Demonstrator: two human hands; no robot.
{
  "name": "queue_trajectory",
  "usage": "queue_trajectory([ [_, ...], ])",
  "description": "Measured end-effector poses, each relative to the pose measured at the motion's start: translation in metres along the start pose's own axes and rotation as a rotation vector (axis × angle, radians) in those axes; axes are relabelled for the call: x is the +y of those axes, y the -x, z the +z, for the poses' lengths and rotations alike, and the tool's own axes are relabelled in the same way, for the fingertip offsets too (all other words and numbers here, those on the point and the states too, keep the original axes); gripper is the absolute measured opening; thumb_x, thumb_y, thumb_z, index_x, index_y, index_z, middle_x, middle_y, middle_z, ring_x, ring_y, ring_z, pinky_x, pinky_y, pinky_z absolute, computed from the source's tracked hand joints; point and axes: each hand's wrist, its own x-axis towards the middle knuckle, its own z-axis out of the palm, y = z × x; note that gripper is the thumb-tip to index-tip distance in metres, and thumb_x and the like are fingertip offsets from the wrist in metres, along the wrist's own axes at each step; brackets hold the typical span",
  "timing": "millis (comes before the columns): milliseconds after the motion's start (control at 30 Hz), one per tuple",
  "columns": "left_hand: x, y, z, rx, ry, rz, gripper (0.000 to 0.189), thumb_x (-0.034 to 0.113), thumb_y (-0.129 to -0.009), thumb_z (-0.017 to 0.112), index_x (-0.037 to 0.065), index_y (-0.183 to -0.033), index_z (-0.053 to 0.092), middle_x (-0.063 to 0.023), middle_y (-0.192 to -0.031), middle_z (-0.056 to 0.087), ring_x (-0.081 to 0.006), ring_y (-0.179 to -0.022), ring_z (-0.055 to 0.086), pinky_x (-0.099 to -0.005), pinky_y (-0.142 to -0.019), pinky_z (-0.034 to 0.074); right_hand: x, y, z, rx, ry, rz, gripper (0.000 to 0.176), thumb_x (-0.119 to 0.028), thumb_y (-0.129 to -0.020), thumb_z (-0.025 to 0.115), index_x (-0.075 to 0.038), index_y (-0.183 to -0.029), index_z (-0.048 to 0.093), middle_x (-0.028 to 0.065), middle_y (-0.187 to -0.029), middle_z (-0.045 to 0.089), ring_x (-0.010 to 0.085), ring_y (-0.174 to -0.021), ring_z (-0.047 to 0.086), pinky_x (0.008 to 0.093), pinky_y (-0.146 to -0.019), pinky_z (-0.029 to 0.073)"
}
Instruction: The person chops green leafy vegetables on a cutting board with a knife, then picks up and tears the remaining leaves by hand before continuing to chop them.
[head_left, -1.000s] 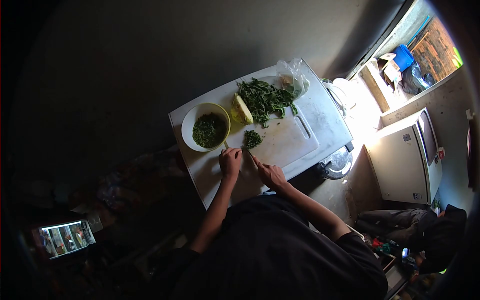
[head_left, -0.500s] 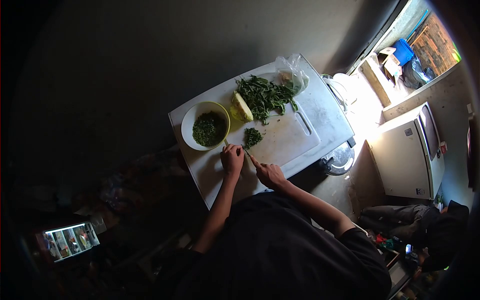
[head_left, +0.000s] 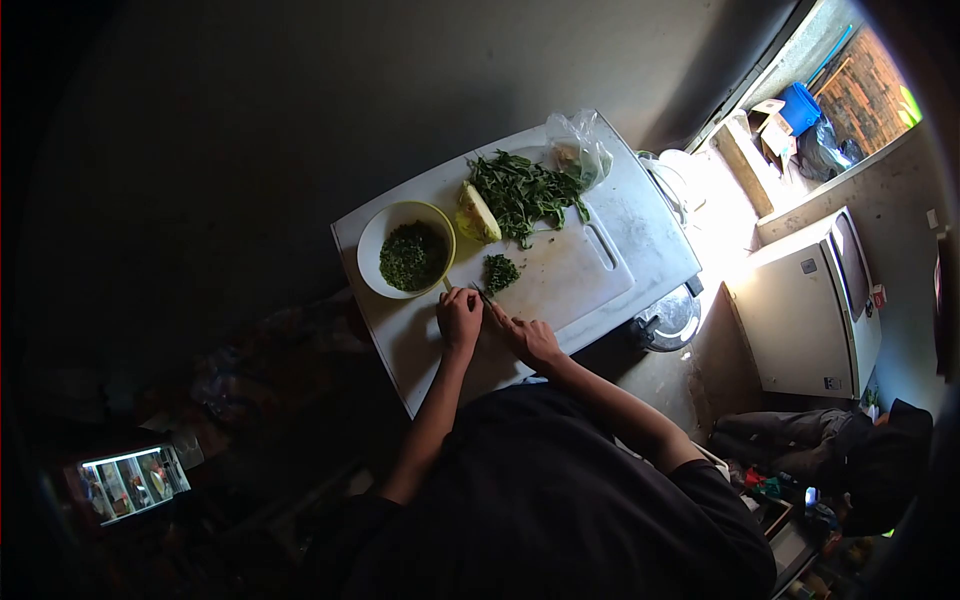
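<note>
My right hand grips a knife, its thin dark blade pointing toward my left hand. My left hand is closed, fingers pinched together by the blade; what they hold is hidden. Just beyond it stands a pale bowl with a yellow-green rim and handle, holding chopped greens. A small heap of chopped leaves lies on the white cutting board ahead of the knife. Leafy green stems spread over the board's far side, beside a pale yellow-green cut wedge.
A clear plastic bag rests at the far corner of the white table. To the right are a dark-lidded pot and a small white fridge. Another person is at lower right. A lit display case glows at lower left.
The view has shifted slightly, moving the scene a little left. The knife blade has tilted and sits closer to my left fingers. Both hands stay in nearly the same place over the table.
</note>
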Motion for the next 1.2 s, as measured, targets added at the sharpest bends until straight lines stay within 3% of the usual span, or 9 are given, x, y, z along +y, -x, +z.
queue_trajectory([
  [167,-0.001,0.002,-0.003,-0.01,0.083,-0.045,0.007,0.014,-0.084,0.073,0.008,-0.086,0.072,-0.0075,-0.087,0.066,-0.0323,-0.087,0.062,-0.0426,-0.078,0.051,-0.005,0.011,-0.008,-0.069,-0.021,0.039,0.076,-0.011,-0.09,0.052,-0.018,-0.16,0.024,0.0145,-0.099,0.068,0.0369,-0.074,0.067,0.0497,-0.064,0.053],
  [500,0.001,-0.001,-0.012,-0.036,-0.052,0.103,0.007,0.014,-0.083,0.072,0.009,-0.088,0.073,-0.0074,-0.092,0.067,-0.03,-0.091,0.064,-0.0438,-0.081,0.05,-0.004,0.003,-0.008,0.009,-0.018,0.055,0.075,-0.011,-0.09,0.053,-0.02,-0.159,0.026,0.0149,-0.095,0.07,0.0383,-0.073,0.068,0.0493,-0.064,0.054],
  [767,-0.005,-0.006,-0.009,-0.055,-0.031,0.13,0.006,0.01,-0.081,0.072,0.007,-0.085,0.075,-0.01,-0.088,0.069,-0.0311,-0.087,0.065,-0.0435,-0.079,0.052,-0.022,0.002,-0.016,-0.03,0.018,0.165,0.064,-0.017,-0.093,0.052,-0.022,-0.155,0.037,0.0164,-0.09,0.072,0.0384,-0.064,0.067,0.0501,-0.055,0.051],
  [933,-0.013,-0.007,-0.004,-0.089,0.083,-0.016,0.008,0.011,-0.081,0.073,0.005,-0.086,0.075,-0.0109,-0.092,0.07,-0.0324,-0.088,0.065,-0.0421,-0.081,0.053,-0.033,0.01,-0.013,-0.077,-0.016,0.192,0.065,-0.017,-0.093,0.051,-0.022,-0.156,0.036,0.0173,-0.092,0.072,0.039,-0.065,0.067,0.0509,-0.057,0.052],
  [1200,-0.012,-0.006,-0.005,-0.06,0.061,0.074,0.007,0.011,-0.081,0.071,0.005,-0.084,0.074,-0.0105,-0.088,0.068,-0.0326,-0.089,0.063,-0.0414,-0.082,0.052,-0.037,0.009,-0.002,-0.119,0.023,0.211,0.066,-0.015,-0.093,0.049,-0.02,-0.157,0.033,0.0175,-0.093,0.072,0.0398,-0.067,0.067,0.0522,-0.059,0.052],
])
